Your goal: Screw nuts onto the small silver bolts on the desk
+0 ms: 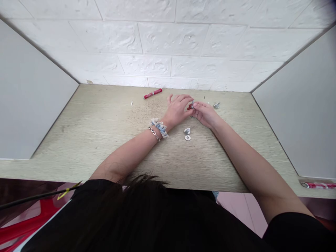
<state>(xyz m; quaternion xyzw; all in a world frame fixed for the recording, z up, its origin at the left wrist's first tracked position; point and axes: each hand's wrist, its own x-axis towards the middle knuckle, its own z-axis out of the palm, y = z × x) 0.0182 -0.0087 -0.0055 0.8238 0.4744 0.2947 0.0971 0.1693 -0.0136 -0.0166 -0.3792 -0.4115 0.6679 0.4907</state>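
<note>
My left hand (178,109), with a lace-trimmed scrunchie and a chain bracelet at its wrist, meets my right hand (206,113) over the table's middle. Between their fingertips, both hands pinch a small shiny metal bolt (192,103), mostly covered by the fingers. Just below the hands lie a small metal fastener (187,131), which looks like a wing nut or bolt, and a flat round washer (187,138). Another small metal fastener (216,105) rests right of my right hand. Something small and dark shows under the hands, too hidden to name.
A red tube (152,93) lies near the wall, and a white scrap (132,102) to its left. White brick-patterned wall (157,38) closes the back. Grey panels (34,94) stand at both sides. Another red tube (318,185) lies at the front right edge.
</note>
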